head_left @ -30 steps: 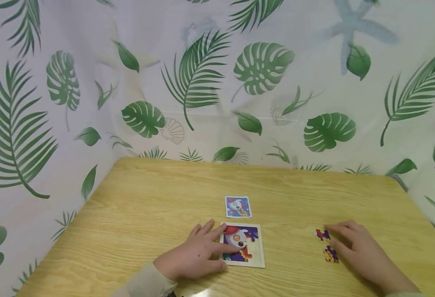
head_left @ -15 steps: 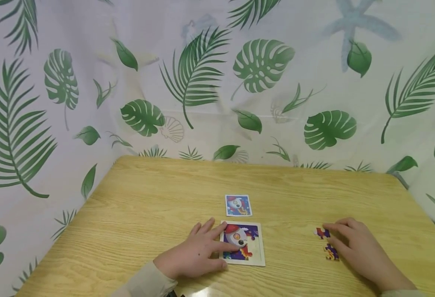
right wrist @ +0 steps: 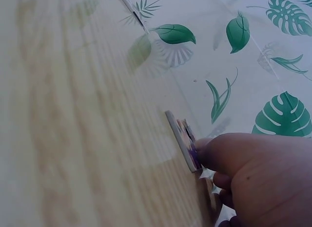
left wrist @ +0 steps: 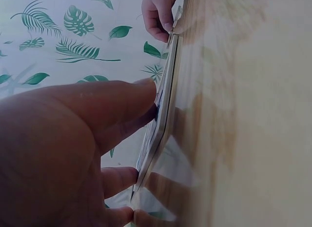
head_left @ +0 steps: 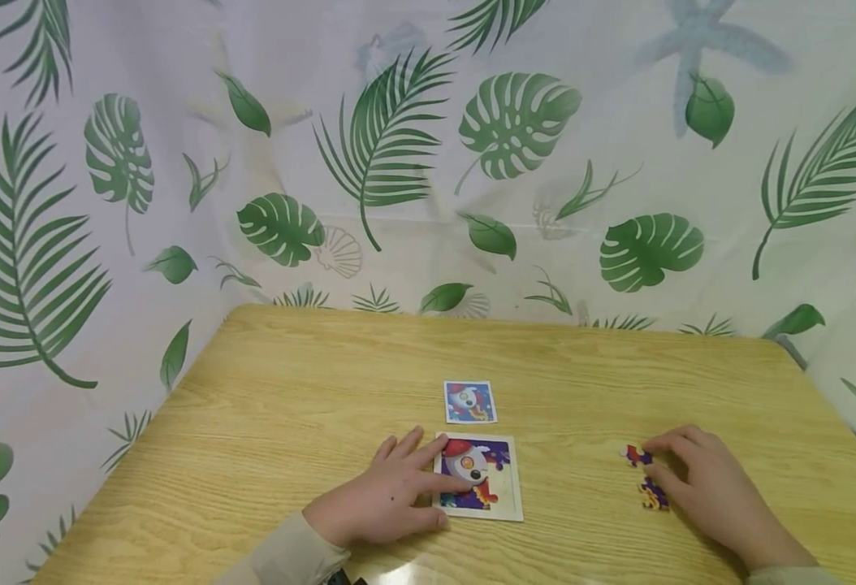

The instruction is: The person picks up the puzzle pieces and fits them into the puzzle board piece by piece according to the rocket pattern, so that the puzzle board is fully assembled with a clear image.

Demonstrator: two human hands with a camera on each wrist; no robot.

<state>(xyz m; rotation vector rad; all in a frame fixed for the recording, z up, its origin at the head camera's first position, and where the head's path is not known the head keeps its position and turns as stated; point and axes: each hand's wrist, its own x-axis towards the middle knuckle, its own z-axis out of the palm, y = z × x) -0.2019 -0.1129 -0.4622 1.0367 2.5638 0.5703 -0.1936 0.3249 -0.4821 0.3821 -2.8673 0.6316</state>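
Left hand (head_left: 393, 497) rests on the puzzle tray (head_left: 504, 496), grip slack; right of it, the right hand (head_left: 706, 487), also slack, touches two pieces (head_left: 653, 496).

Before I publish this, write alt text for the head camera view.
A person's left hand rests on a partly filled puzzle tray, while the right hand touches loose puzzle pieces to its right. A small picture card lies beyond the tray on the wood-grain table, before a leaf-print cloth.
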